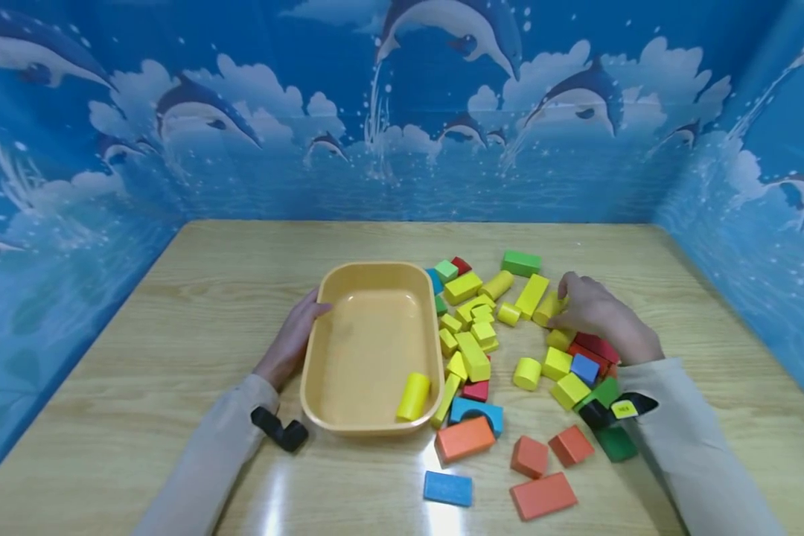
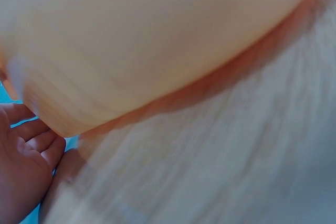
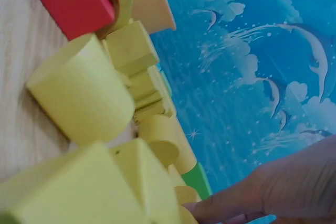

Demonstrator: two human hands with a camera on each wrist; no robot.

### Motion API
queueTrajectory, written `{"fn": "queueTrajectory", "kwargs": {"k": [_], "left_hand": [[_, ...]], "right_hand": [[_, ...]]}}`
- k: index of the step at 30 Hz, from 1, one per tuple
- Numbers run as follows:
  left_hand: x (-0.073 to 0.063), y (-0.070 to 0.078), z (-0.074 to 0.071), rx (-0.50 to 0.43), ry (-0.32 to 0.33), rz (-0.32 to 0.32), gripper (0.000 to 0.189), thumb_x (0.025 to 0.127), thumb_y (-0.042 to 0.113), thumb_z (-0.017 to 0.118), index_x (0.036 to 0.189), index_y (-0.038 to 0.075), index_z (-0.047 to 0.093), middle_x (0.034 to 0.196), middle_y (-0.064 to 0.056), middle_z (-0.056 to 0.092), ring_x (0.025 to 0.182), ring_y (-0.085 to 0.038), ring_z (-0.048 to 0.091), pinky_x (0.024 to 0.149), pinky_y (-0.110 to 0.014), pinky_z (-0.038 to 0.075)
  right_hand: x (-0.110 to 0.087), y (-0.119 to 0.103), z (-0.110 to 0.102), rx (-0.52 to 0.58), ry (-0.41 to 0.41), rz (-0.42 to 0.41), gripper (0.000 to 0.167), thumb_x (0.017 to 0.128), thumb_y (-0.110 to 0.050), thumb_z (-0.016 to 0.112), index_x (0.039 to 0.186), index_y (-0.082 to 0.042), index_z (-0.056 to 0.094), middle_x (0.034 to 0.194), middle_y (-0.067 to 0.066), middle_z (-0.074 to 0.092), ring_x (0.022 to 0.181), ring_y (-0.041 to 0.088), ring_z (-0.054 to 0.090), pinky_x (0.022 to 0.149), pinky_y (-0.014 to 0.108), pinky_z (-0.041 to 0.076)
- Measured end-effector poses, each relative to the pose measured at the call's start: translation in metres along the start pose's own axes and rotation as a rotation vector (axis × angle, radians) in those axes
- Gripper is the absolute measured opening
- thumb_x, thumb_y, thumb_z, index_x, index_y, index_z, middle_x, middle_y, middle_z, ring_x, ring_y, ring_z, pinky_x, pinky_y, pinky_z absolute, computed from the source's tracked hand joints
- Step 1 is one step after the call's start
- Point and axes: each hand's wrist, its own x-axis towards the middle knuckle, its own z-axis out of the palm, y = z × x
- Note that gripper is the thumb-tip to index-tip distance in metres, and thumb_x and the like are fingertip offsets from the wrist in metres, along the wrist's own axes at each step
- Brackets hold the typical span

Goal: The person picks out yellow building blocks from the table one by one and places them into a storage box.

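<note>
My left hand (image 1: 295, 335) grips the left side of a light-orange plastic basin (image 1: 316, 372), thumb over the rim. In the left wrist view its fingers (image 2: 44, 142) lie against the basin's outer wall. Inside the basin, near its front right corner, lies one yellow cylinder (image 1: 412, 397). Over the right side of the block pile, my right hand (image 1: 596, 313) pinches another yellow cylinder (image 1: 547, 308) between thumb and fingers. The right wrist view shows those fingertips (image 3: 202, 211) at a yellow rounded block, partly hidden behind nearer yellow blocks.
Many yellow blocks (image 1: 472, 357) are scattered between the basin and my right hand. Red blocks (image 1: 543, 496), a blue block (image 1: 448, 488), and green blocks (image 1: 521, 263) lie around them. A dolphin-printed blue curtain (image 1: 402, 171) borders the wooden table (image 1: 241, 253).
</note>
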Motion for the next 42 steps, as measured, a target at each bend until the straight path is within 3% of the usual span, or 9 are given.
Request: {"fn": "queueTrajectory", "kwargs": {"k": [5,13,19,23,42], "left_hand": [[0.0007,0.0003,0.0017,0.005,0.005,-0.004,0.056,0.097,0.012,0.035,0.151,0.005,0.027,0.139,-0.026,0.046,0.100,-0.017,0.062,0.087,-0.028,0.054],[0.0006,0.0003,0.0017,0.023,0.005,-0.001,0.056,0.097,0.012,0.034,0.152,0.005,0.026,0.141,-0.025,0.044,0.103,-0.017,0.061,0.088,-0.028,0.053],[0.0002,0.0006,0.0011,0.035,0.011,-0.004,0.055,0.098,0.013,0.034,0.151,0.005,0.026,0.139,-0.026,0.045,0.101,-0.017,0.061,0.088,-0.028,0.053],[-0.0001,0.0007,0.0001,0.050,0.012,-0.017,0.054,0.098,0.014,0.034,0.152,0.007,0.026,0.140,-0.024,0.046,0.103,-0.018,0.061,0.088,-0.028,0.053],[-0.0005,0.0012,-0.0007,0.060,0.011,-0.008,0.055,0.098,0.013,0.034,0.151,0.005,0.027,0.139,-0.026,0.045,0.104,-0.020,0.060,0.088,-0.028,0.053]], "right_hand": [[0.0018,0.0034,0.0022,-0.004,-0.058,-0.024,0.035,0.086,-0.017,0.071,0.100,0.002,0.044,0.088,0.015,0.050,0.076,0.026,0.050,0.061,0.030,0.045],[-0.0031,0.0003,0.0000,-0.032,-0.128,-0.007,0.051,0.081,-0.028,0.077,0.108,0.000,0.044,0.096,0.017,0.050,0.083,0.029,0.048,0.065,0.033,0.044],[-0.0075,-0.0019,0.0007,-0.076,-0.211,-0.041,0.044,0.072,-0.004,0.073,0.106,-0.002,0.046,0.094,0.015,0.049,0.081,0.028,0.047,0.062,0.030,0.043],[-0.0074,-0.0018,0.0016,-0.102,-0.196,-0.084,0.039,0.068,0.003,0.069,0.099,-0.003,0.047,0.088,0.012,0.048,0.078,0.027,0.046,0.060,0.029,0.041],[-0.0059,-0.0063,0.0000,-0.120,-0.178,-0.028,0.037,0.076,-0.011,0.075,0.099,-0.003,0.048,0.088,0.013,0.050,0.078,0.027,0.049,0.062,0.030,0.042]]}}
